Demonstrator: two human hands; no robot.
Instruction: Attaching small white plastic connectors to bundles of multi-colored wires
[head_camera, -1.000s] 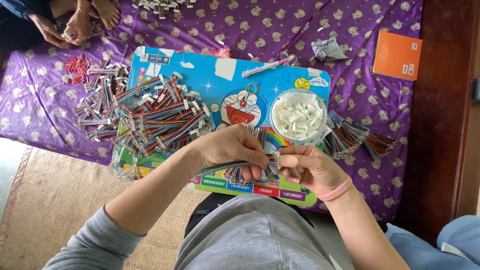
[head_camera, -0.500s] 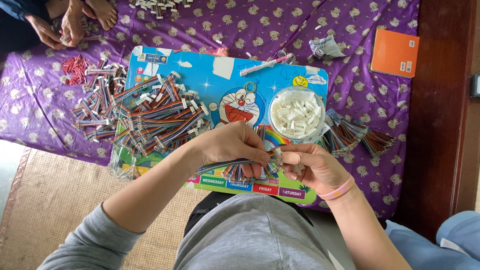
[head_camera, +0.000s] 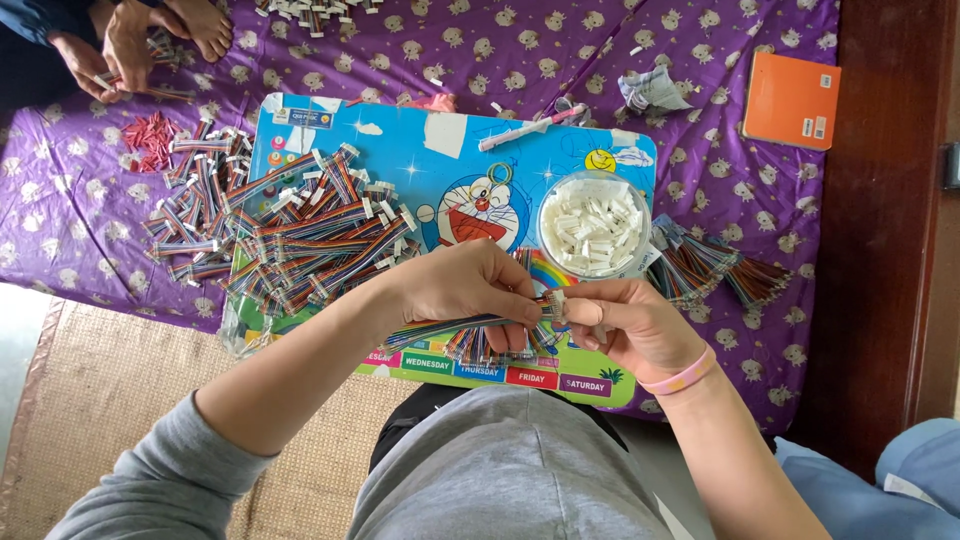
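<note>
Two hands meet just below the round clear bowl of white connector housings (head_camera: 594, 224): the left hand (head_camera: 470, 290) has its grip closed on a flat rainbow ribbon cable (head_camera: 455, 325), and the right hand (head_camera: 625, 320) pinches a small white housing (head_camera: 556, 304) at the cable's end. To seat it well, the wire ends should be kept flat and square to the housing's mouth and pressed in evenly, as far as I can judge. Left of the bowl, a heap of finished cables (head_camera: 300, 235) spreads over the blue cartoon board (head_camera: 450, 150) and onto the purple cloth (head_camera: 420, 50); right of the bowl lie more cable bundles (head_camera: 715, 272). Above the bowl rests a pink-capped pen (head_camera: 528, 128), and far to its upper right an orange booklet (head_camera: 790, 100). Nothing blocks the hands, though loose cables crowd beneath them. Another person's hands (head_camera: 130, 45) work far to the bowl's upper left.
</note>
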